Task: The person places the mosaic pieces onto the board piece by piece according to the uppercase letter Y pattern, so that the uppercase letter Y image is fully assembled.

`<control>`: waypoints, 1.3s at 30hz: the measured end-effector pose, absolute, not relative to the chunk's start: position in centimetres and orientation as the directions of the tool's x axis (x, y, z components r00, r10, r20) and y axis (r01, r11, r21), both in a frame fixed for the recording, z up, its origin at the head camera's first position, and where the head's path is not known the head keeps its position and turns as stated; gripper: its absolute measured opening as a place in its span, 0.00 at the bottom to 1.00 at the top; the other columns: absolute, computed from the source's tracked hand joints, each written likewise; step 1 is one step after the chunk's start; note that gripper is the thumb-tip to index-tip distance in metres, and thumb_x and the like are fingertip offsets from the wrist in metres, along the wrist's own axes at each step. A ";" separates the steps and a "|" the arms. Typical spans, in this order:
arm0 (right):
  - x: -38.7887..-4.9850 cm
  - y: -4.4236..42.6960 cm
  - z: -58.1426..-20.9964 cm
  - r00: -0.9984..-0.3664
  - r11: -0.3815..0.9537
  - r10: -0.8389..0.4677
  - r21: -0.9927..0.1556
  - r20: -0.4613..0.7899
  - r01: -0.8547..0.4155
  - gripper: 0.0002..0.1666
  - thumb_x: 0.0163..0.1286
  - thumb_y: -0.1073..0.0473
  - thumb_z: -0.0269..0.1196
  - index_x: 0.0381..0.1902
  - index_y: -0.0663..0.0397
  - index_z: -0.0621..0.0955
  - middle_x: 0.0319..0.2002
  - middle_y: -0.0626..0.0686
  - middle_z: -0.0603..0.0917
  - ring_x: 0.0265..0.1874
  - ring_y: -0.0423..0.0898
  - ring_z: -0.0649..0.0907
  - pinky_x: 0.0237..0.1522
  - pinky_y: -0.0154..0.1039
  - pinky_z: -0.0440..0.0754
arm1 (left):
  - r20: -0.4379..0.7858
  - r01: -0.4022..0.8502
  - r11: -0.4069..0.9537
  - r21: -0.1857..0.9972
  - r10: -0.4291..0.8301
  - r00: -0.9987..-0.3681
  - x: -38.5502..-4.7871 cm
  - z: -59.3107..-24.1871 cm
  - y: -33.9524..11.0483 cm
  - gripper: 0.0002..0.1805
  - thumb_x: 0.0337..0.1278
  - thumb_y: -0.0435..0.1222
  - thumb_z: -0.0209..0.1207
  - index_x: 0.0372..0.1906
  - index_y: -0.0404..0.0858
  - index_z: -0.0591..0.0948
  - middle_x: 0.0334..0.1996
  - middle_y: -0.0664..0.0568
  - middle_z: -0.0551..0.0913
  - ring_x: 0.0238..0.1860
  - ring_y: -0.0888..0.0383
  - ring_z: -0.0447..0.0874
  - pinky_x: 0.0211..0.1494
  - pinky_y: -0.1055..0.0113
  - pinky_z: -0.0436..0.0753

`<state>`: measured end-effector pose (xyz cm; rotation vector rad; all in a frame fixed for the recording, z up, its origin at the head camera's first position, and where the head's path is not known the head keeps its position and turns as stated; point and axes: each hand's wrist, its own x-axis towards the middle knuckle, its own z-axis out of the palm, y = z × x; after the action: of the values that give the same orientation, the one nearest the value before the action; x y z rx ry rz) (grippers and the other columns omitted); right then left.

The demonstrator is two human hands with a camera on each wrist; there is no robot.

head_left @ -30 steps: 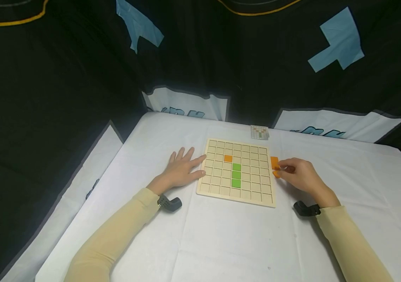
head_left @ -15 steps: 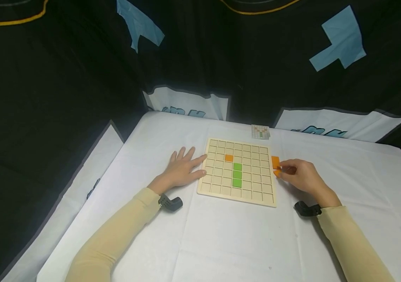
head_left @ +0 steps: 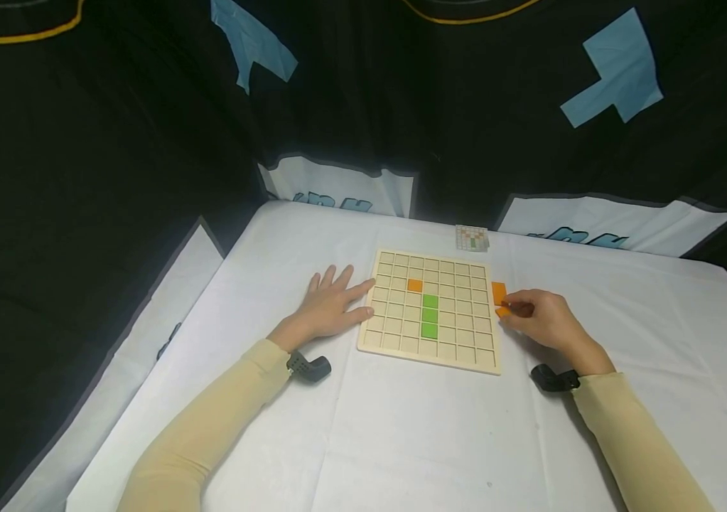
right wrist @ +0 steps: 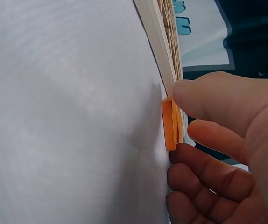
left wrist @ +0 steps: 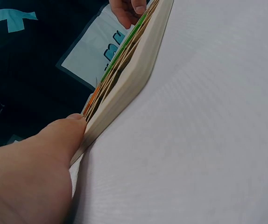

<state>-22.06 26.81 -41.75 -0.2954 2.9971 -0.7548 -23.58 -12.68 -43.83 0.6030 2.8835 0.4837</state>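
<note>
A wooden grid board [head_left: 395,348] lies on the white tabletop, with one orange tile [head_left: 414,285] and a column of green tiles [head_left: 430,315] set in its cells. My left hand [head_left: 325,306] is spread flat at the board's left side, thumb and forefinger touching its edge. Beyond the right edge, my right hand [head_left: 542,316] has its thumb and fingers curled about a loose orange tile [right wrist: 169,123], which is still low at the table surface. Another loose orange piece [head_left: 499,292] lies just behind that tile, beside the board; the fingers partly hide the nearer tile.
A small card [head_left: 472,239] printed with a coloured grid lies near the table's back edge, behind the board. Dark curtains [head_left: 363,92] with blue tape [head_left: 625,71] rise behind the white-covered table [head_left: 414,441]. Each wrist wears a black camera.
The right fingers shift very slightly at the loose orange tile beside the board. The left hand and the tiles in the grid stay put.
</note>
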 end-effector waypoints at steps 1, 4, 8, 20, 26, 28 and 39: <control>-22.0 26.8 -41.8 -0.981 0.865 -0.193 -0.470 0.011 -0.176 0.24 0.62 0.60 0.71 0.54 0.67 0.85 0.48 0.66 0.86 0.39 0.54 0.81 0.44 0.46 0.82 | -0.087 0.362 0.867 0.342 0.413 -0.907 -23.6 -43.8 -12.7 0.37 0.72 0.62 0.46 0.81 0.57 0.58 0.83 0.38 0.45 0.82 0.30 0.35 0.81 0.32 0.37; -22.0 26.8 -41.8 -0.981 0.865 -0.196 -0.468 0.015 -0.180 0.24 0.62 0.60 0.71 0.54 0.67 0.85 0.48 0.66 0.86 0.39 0.54 0.81 0.45 0.46 0.82 | -0.093 0.359 0.869 0.340 0.411 -0.907 -23.6 -43.9 -12.6 0.37 0.72 0.62 0.45 0.81 0.57 0.57 0.83 0.39 0.45 0.82 0.31 0.34 0.81 0.33 0.36; -22.1 26.8 -41.8 -0.981 0.866 -0.194 -0.466 0.021 -0.181 0.23 0.62 0.60 0.72 0.53 0.66 0.85 0.46 0.65 0.86 0.39 0.54 0.80 0.44 0.45 0.81 | -0.096 0.355 0.871 0.340 0.408 -0.908 -23.6 -43.8 -12.6 0.37 0.72 0.62 0.45 0.81 0.57 0.57 0.83 0.39 0.44 0.82 0.31 0.34 0.81 0.33 0.36; -22.1 26.5 -41.7 -0.977 0.861 -0.211 -0.467 0.033 -0.202 0.21 0.61 0.65 0.71 0.52 0.67 0.85 0.44 0.64 0.85 0.37 0.53 0.77 0.40 0.41 0.76 | -0.090 0.361 0.871 0.333 0.410 -0.908 -23.7 -43.9 -12.7 0.37 0.72 0.62 0.45 0.81 0.57 0.57 0.83 0.39 0.45 0.82 0.31 0.35 0.81 0.32 0.37; -22.1 26.5 -41.7 -0.978 0.861 -0.208 -0.471 0.019 -0.192 0.22 0.61 0.65 0.70 0.53 0.67 0.85 0.46 0.65 0.85 0.38 0.53 0.77 0.41 0.42 0.77 | -0.085 0.362 0.870 0.335 0.411 -0.908 -23.7 -44.0 -12.6 0.37 0.72 0.62 0.46 0.81 0.57 0.58 0.83 0.39 0.45 0.82 0.31 0.35 0.81 0.32 0.37; -22.1 26.4 -41.7 -0.979 0.863 -0.205 -0.469 0.016 -0.189 0.22 0.61 0.65 0.70 0.54 0.66 0.85 0.47 0.65 0.85 0.38 0.54 0.78 0.42 0.44 0.79 | -0.085 0.362 0.870 0.334 0.411 -0.908 -23.7 -44.0 -12.6 0.37 0.72 0.62 0.46 0.81 0.57 0.58 0.83 0.39 0.45 0.82 0.31 0.35 0.81 0.33 0.37; -22.1 26.4 -41.9 -0.975 0.852 -0.219 -0.483 0.024 -0.203 0.20 0.62 0.67 0.69 0.53 0.66 0.85 0.50 0.68 0.85 0.41 0.56 0.81 0.47 0.51 0.83 | -0.084 0.363 0.866 0.343 0.413 -0.907 -23.7 -44.0 -12.7 0.37 0.72 0.62 0.46 0.81 0.57 0.58 0.83 0.38 0.46 0.82 0.30 0.35 0.81 0.32 0.37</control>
<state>-22.12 26.43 -41.89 -0.3406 2.9920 -0.7751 -23.69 -12.67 -43.96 0.6038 2.8845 0.4843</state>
